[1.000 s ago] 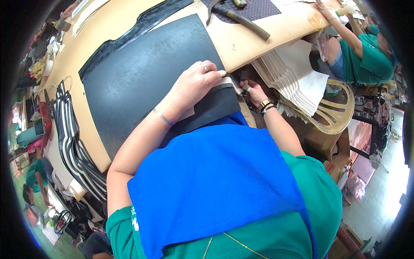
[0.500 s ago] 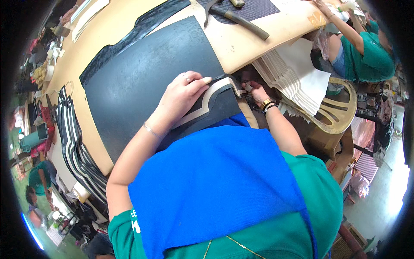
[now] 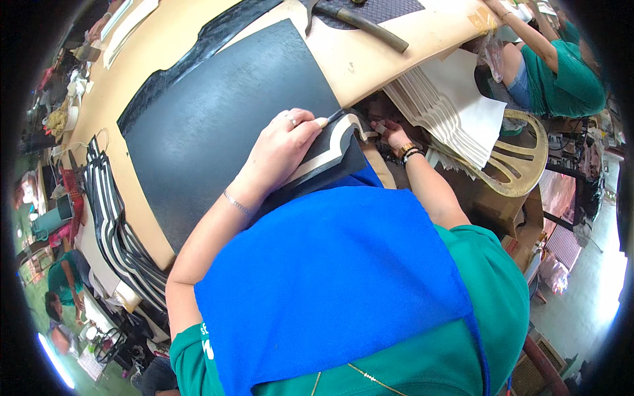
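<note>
Black leather sheet (image 3: 211, 132) lies flat on the tan table (image 3: 370, 53) and covers most of its near part. At the sheet's near right corner sits a pale curved pattern piece (image 3: 330, 148), resting on top of the black sheet. The left hand (image 3: 284, 148) presses down on this pattern piece. Its fingers are curled close together and pinch a small tool with a light handle (image 3: 323, 121), whose tip touches the edge of the pattern. There is a ring on one finger and a thin bracelet on the wrist.

The right hand (image 3: 389, 132) is lower, just past the right edge of the table, near the pattern's right end. Its fingers are bent around something small, but I cannot tell what it is or how tight the grip is. Dark bands and a gold one sit on that wrist.

A blue cloth (image 3: 330, 290) over a green shirt fills the near part of the view.

To the right, a stack of white cut sheets (image 3: 456, 112) lies on a tan plastic chair (image 3: 522, 158). At the far edge of the table lies a hammer with a wooden handle (image 3: 370, 26). A rougher black strip (image 3: 198, 49) lies beyond the sheet. To the left, black and white cut pieces (image 3: 112, 218) are piled by the table's edge. Another person in a green shirt (image 3: 561, 66) sits at the far right.
</note>
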A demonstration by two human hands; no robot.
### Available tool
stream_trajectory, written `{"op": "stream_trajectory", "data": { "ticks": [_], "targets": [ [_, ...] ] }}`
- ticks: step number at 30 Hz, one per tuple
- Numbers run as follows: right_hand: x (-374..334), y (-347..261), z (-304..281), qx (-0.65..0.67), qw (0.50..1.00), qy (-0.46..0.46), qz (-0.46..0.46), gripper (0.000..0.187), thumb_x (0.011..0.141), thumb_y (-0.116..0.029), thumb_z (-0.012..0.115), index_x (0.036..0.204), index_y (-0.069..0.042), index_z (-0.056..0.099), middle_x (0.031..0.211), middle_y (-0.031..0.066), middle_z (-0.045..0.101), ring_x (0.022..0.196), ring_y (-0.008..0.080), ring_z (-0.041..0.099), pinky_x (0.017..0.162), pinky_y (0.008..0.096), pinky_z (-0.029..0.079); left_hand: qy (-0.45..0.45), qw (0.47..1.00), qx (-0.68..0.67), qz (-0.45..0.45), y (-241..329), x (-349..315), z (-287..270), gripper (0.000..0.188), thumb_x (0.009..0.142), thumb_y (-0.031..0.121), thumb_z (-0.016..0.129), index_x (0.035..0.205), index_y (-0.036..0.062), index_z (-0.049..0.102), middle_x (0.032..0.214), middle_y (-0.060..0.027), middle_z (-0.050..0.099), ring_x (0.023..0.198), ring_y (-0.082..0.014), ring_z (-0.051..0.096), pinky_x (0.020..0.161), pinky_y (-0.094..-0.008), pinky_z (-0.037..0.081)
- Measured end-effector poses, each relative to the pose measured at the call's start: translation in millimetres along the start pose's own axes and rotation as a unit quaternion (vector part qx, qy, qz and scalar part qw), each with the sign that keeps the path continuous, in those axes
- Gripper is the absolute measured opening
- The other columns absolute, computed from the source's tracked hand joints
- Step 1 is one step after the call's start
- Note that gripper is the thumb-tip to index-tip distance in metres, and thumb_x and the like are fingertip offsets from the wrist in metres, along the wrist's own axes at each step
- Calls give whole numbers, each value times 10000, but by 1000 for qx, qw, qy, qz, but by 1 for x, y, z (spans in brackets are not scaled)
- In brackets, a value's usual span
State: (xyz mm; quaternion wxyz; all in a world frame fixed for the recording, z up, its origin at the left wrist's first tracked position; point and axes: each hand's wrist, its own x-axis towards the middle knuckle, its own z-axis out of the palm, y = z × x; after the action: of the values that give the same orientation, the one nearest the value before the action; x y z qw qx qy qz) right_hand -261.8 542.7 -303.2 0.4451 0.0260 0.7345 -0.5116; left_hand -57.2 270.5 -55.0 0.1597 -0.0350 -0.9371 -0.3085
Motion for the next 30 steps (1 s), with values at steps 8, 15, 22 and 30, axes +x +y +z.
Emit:
{"op": "stream_trajectory", "data": {
  "ticks": [8, 15, 22, 30],
  "targets": [
    [19, 5, -1, -84, 995, 34, -40, 424, 818, -403, 823, 1007, -41, 712, 941, 25, 706, 808, 124, 585, 753, 280, 461, 0, 1000, -12, 0, 6, -5, -4, 189, 899, 97, 662, 1080, 65, 707, 1000, -121, 652, 916, -298, 651, 793, -381, 546],
    [44, 35, -19, -90, 994, 54, -43, 496, 808, -450, 814, 1066, -38, 711, 964, 58, 714, 844, 129, 609, 763, 306, 490, 17, 998, 16, 57, 7, 5, 5, 184, 878, 52, 674, 1059, 68, 702, 981, -115, 658, 876, -293, 654, 758, -372, 549],
    [53, 53, -29, -156, 979, 94, -89, 545, 796, -508, 798, 1032, -25, 711, 960, 100, 728, 874, 198, 641, 803, 336, 502, 6, 999, 34, 30, 3, -27, -12, 226, 870, 46, 673, 1092, 77, 703, 978, -98, 656, 868, -275, 654, 758, -370, 549],
    [61, 83, -52, -281, 946, 157, -48, 582, 785, -560, 774, 1002, -23, 716, 989, 168, 728, 949, 273, 680, 867, 391, 498, -30, 998, 20, 59, 9, 2, -6, 280, 854, 47, 620, 1126, 73, 679, 1029, -103, 644, 923, -273, 640, 803, -365, 543]
  ]
}}
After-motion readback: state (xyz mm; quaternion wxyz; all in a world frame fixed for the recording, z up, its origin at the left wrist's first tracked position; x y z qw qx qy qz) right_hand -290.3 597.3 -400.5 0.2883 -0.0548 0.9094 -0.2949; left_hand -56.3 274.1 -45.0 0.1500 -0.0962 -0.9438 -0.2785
